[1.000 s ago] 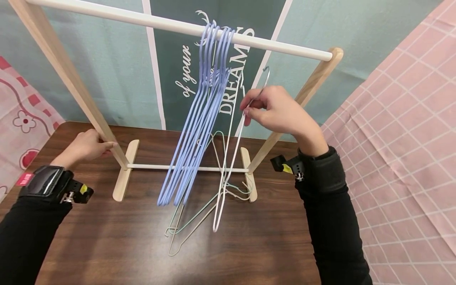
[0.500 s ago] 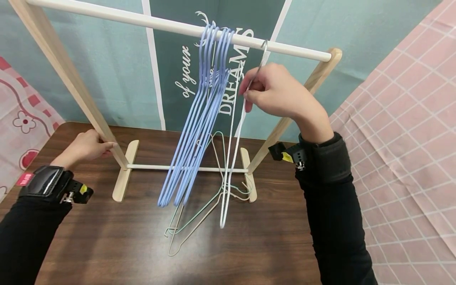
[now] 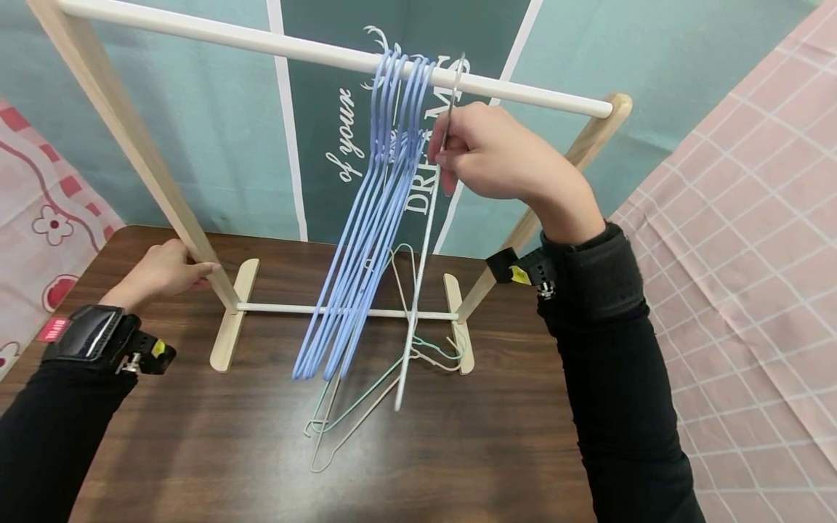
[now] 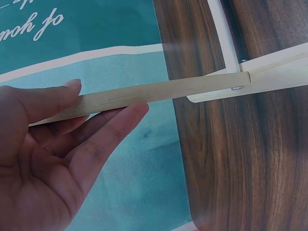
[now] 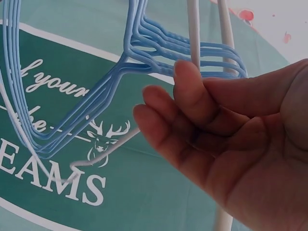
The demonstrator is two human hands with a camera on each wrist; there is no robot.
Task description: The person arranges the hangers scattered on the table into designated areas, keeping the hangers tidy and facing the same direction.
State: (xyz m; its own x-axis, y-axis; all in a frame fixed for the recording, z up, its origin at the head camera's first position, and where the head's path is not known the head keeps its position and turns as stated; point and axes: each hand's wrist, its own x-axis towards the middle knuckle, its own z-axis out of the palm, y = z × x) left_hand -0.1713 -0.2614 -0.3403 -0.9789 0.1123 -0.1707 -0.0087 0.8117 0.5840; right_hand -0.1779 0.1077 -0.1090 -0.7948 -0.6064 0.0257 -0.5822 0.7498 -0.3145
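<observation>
My right hand (image 3: 487, 149) pinches a white hanger (image 3: 426, 247) at its neck, between thumb and fingers. The hanger's metal hook reaches up to the rack's white rail (image 3: 523, 93), its tip above it; whether it bears on the rail I cannot tell. Just to the left, several blue hangers (image 3: 358, 290) hang bunched together. In the right wrist view, the white hanger's neck (image 5: 194, 38) rises from the fingertips. My left hand (image 3: 163, 269) holds the rack's left wooden upright (image 3: 140, 156) low down, thumb on one side and fingers on the other, as the left wrist view shows.
On the brown table (image 3: 510, 436), under the rack, lie a mint-green hanger (image 3: 366, 393) and a beige hanger (image 3: 362, 418), overlapping. The rack's wooden feet (image 3: 234, 319) and a thin lower bar (image 3: 261, 308) stand there too. Cloth backdrops (image 3: 726, 290) enclose the back and sides.
My right hand has raised the white hanger so its hook comes up to the rail, then shifted it left toward the blue hangers. The hanger has turned edge-on. The left hand keeps its hold.
</observation>
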